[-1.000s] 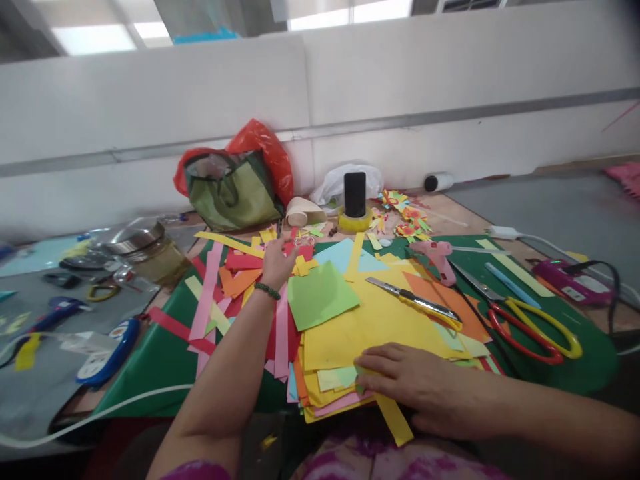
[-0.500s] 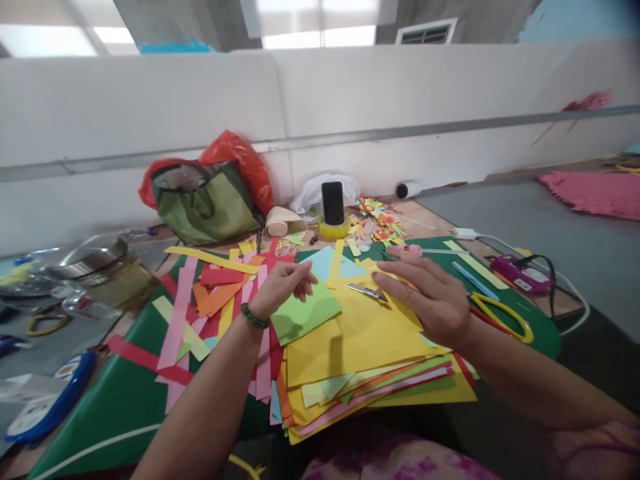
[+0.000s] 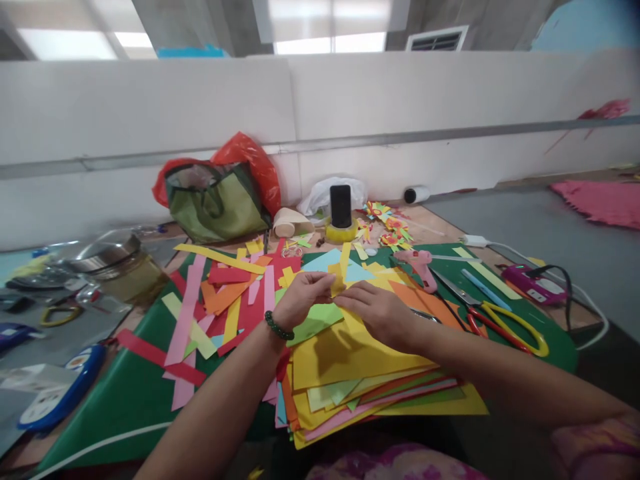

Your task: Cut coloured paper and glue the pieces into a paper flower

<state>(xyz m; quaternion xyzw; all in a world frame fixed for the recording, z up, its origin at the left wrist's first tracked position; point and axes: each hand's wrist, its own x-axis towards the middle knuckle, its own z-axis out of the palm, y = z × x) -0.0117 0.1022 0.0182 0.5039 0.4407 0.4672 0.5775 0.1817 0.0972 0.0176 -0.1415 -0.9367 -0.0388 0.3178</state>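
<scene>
My left hand [image 3: 306, 293], with a dark green bead bracelet at its wrist, is closed in a pinch on a small yellow paper piece [image 3: 339, 279]. Beside it, my right hand [image 3: 377, 312] is closed on the lower part of the same yellow paper, its fingertips close to the left ones. Under both hands lies a stack of coloured paper with a yellow sheet [image 3: 325, 363] on top. A light green sheet [image 3: 317, 323] rests on that, partly covered by my left hand. Past my right wrist shows part of a utility knife [image 3: 427, 316].
Coloured paper strips [image 3: 183, 320] lie heaped on the green mat [image 3: 115, 393] at left. At right are a pink glue gun [image 3: 421, 267], scissors [image 3: 520, 330] and a purple box [image 3: 535, 283]. Behind stand a phone [image 3: 341, 205], paper flowers [image 3: 393, 230] and a green bag [image 3: 220, 210].
My hands have come together over the stack, now with yellow paper between them. The right hand moved left, uncovering the glue gun and scissor blades. The view shifted slightly.
</scene>
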